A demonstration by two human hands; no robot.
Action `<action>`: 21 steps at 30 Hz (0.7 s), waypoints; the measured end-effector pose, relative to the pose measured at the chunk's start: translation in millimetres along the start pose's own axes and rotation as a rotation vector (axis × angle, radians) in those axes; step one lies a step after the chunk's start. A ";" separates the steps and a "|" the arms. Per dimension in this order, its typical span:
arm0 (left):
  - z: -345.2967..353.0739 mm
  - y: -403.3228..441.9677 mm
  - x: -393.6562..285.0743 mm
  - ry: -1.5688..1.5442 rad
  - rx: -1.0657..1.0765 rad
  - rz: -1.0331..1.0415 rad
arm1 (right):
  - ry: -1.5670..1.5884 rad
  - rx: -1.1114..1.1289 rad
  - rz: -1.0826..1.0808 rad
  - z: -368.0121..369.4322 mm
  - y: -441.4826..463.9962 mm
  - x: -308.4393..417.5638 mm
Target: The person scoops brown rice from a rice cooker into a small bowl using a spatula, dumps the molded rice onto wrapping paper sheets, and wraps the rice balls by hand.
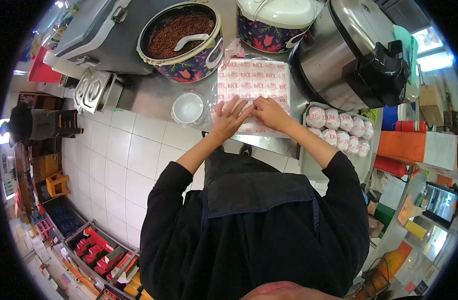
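Note:
A stack of white paper printed in red [253, 77] lies on the metal counter in front of me. My left hand [231, 116] rests on its near part with the fingers spread. Beside it my right hand [270, 112] has its fingers bent together at the paper's near part; what they hold, if anything, is hidden. A clear bowl [187, 108] stands just left of my left hand. To the right, a tray [311, 167] holds several round bundles [330, 137] in the same kind of printed wrapping.
At the back left, a flowered pot [184, 75] holds dark red-brown food with a white spoon [190, 41]. A lidded flowered pot [269, 35] and a large steel cooker [334, 60] stand behind the paper. A grey cooler [109, 45] is far left.

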State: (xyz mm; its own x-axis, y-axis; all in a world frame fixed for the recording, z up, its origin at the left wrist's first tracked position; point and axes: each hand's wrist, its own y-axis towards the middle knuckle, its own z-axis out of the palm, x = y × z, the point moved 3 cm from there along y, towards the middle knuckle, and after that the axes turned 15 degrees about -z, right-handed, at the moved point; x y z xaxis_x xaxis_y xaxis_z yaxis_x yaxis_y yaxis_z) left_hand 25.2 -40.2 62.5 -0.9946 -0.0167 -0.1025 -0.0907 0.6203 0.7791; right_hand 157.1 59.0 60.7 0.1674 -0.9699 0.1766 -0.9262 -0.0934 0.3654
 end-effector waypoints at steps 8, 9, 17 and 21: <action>-0.4 -20.6 28.1 -0.404 0.682 0.047 | -0.023 -0.109 0.032 20.1 -47.5 0.3; 0.2 -28.2 33.1 -0.464 0.702 -0.026 | -0.023 -0.110 0.032 24.3 -57.2 -5.2; 38.9 -28.0 57.4 -0.539 0.844 -0.448 | 0.474 0.038 0.658 9.5 -46.2 -39.5; 52.8 12.5 54.0 -0.206 0.892 -0.798 | 0.353 0.096 0.755 26.4 -25.7 -73.1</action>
State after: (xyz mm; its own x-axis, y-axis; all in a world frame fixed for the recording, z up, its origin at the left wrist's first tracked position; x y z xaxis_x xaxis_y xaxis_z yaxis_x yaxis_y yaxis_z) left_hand -26.9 8.0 34.0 -0.6408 -0.5661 -0.5185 -0.5268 0.8156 -0.2394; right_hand 159.7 126.4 14.3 -0.4280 -0.6534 0.6244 -0.8538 0.5189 -0.0423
